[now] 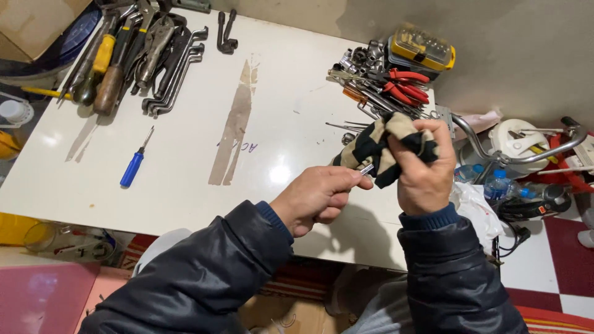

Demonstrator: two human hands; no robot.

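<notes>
The left hand (pixel 318 196) is pinching a small metal piece (pixel 367 169) between thumb and fingers, and the right hand (pixel 424 170) is clamping a dark-and-tan rag (pixel 383 145) around the piece's far end. Both are hovering over the white table (pixel 185 185) near its front right edge. Bare tabletop is lying open to their left, as far as a blue screwdriver (pixel 132 168). Red pliers (pixel 405 86) and sockets are crowding the right edge behind the rag.

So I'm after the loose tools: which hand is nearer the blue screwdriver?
Left. The left hand, pinching a small metal piece, is right of the blue screwdriver. The right hand, gripping the cloth, is farther right.
</notes>
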